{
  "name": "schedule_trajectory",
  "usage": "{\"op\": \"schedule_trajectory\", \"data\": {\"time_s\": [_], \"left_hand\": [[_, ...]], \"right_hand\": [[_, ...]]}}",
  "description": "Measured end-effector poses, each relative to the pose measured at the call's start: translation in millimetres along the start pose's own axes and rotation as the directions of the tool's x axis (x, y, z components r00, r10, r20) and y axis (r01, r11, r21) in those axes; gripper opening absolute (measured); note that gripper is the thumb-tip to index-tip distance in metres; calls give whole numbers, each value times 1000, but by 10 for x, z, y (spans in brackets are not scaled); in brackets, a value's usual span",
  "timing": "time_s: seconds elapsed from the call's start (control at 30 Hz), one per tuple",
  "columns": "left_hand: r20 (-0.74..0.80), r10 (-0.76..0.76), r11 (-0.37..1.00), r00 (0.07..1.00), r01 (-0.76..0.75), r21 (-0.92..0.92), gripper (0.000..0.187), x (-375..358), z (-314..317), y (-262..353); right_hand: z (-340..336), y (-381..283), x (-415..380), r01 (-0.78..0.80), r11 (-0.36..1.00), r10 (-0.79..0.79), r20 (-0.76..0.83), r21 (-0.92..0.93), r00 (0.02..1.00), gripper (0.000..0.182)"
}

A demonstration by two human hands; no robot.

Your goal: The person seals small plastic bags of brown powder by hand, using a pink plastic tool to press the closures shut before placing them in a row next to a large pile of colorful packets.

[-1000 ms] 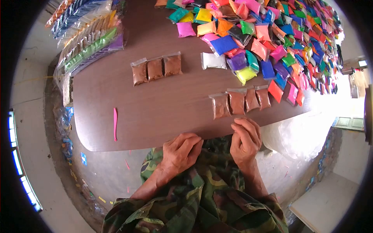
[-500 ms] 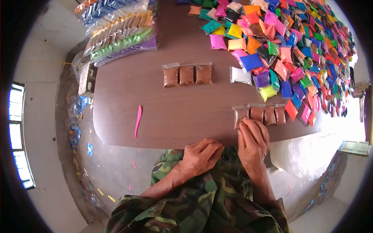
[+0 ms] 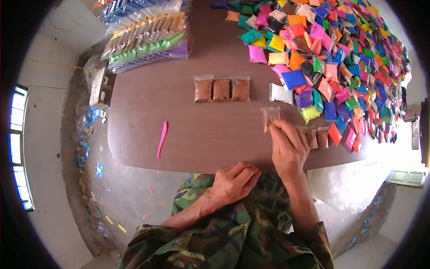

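1. While the right hand [image 3: 289,145] pinches the near end of a brown packet [image 3: 270,119] in its fingertips, a firm but gentle grip should suit the thin film.
2. This packet is above or on the table [image 3: 134,98], nearer the body than the row of 3 brown packets [image 3: 221,90]; contact cannot be told. Keeping it level should help the filling sit evenly.
3. The left hand [image 3: 235,181] rests curled at the table edge; whether it holds anything cannot be told. It could steady a loose corner.
4. Leave room around the nearby white packet [image 3: 281,94] and the partly hidden brown packets [image 3: 322,139] beside the right hand.
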State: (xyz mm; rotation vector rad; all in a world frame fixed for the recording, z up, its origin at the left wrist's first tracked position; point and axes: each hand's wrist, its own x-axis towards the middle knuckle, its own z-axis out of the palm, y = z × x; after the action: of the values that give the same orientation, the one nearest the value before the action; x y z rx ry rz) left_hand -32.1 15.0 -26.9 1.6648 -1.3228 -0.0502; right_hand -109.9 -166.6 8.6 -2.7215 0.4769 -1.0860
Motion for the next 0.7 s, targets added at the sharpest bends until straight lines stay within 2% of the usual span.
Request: {"op": "schedule_trajectory", "data": {"time_s": [0.17, 0.4, 0.7], "left_hand": [[-11, -10, 1000, 1000, 10, -20, 19, -35, 8, -14], [-15, 10, 998, 1000, -11, -60, 22, -41, -22, -59], [9, 37, 998, 999, -37, -43, 25, -19, -27, -89]], "right_hand": [[358, 110, 470, 54, 998, -54, -93, 7, 994, 18], [553, 90, 404, 6, 999, -2, 89, -46, 996, 20], [429, 90, 252, -15, 998, 22, 95, -68, 995, 25]]}}
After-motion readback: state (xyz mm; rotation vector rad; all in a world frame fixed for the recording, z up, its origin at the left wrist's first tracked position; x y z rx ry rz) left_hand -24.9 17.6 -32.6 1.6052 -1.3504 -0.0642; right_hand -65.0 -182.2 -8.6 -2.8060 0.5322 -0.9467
